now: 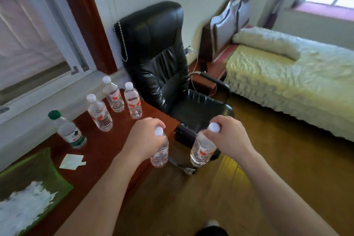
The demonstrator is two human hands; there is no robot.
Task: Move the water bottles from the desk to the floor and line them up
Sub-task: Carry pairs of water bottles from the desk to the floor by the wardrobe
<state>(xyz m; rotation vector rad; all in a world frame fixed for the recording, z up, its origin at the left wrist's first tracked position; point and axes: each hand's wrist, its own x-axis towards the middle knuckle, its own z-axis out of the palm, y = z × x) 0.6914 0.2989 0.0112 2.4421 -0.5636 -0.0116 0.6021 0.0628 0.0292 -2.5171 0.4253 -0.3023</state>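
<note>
Left hand (146, 138) gripping one bottle (160, 154), right hand (228, 138) gripping another bottle (203, 150), four more bottles (100, 114) standing on desk (107, 151)

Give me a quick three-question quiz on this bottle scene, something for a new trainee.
1. True or false: the left hand grips a white-capped bottle while the right hand is empty.
2. How many bottles stand on the desk? A) two B) four C) six
3. Fill in: the desk bottle nearest the green tray has a ___ cap.

Key: 1 false, the right hand grips a second bottle; 2 B; 3 green.
</note>
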